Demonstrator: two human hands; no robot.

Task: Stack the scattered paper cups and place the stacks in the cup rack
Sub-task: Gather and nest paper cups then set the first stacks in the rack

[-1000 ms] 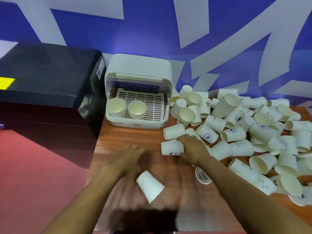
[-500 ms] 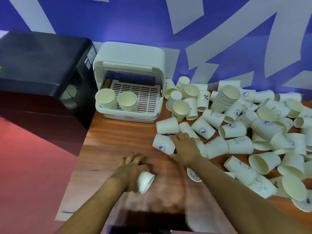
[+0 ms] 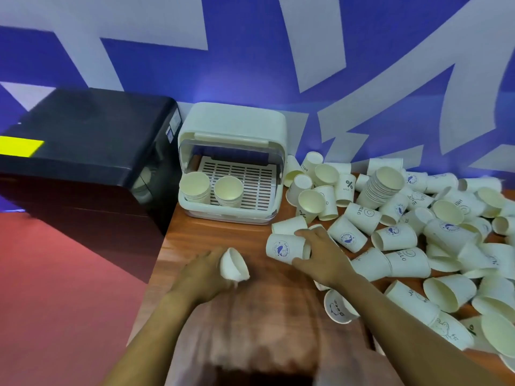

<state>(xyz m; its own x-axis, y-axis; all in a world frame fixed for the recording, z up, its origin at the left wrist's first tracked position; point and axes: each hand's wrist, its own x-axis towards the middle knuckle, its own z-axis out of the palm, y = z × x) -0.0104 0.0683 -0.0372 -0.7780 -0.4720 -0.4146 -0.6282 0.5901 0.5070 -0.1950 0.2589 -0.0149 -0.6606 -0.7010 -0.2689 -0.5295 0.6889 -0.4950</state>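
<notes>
Paper cups: one in each hand, ready to nest.
Your left hand (image 3: 203, 271) has lifted a plain cup (image 3: 233, 265) it only reached for a second ago, fingers curled round it above the worktop (image 3: 223, 238). Right hand (image 3: 320, 253) now clamps a printed cup (image 3: 285, 248) at the pile's edge. Cup rack (image 3: 232, 162) already holds two stacks; most cups are scattered still.

"What sat on that wooden table (image 3: 211, 240)?"

"A white cup rack (image 3: 232, 162) stood at its back left corner. Loose paper cups (image 3: 395, 238) lay tumbled across the right side, and one leaning stack (image 3: 383, 185) rested among them."
</notes>
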